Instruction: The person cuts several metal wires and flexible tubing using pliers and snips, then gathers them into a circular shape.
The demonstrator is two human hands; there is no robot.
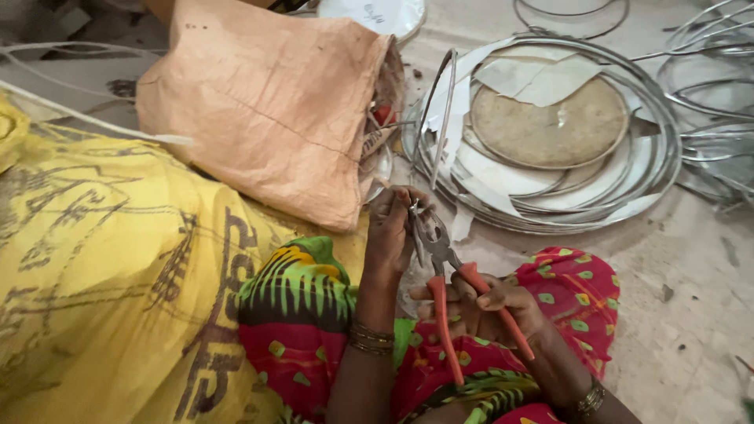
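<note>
Bare forearms, no sleeves. Thin stacked metal bangles (371,338) on left wrist; darker beaded bracelet (587,402) on right wrist. Draped garment (581,286) over the lap: red cloth with small green and yellow leaf-shaped spots, plus a border (294,283) striped bright green, black and yellow-orange.

pliers (434,245): dull steel, orange plastic handles | rings (660,149): shiny metal | sack (267,102): coarse woven

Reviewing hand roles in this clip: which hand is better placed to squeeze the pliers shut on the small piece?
Right. The right hand already wraps the orange handles of the pliers, while the left hand pinches a small piece at the pliers' tip, so it looks occupied steadying it.
</note>
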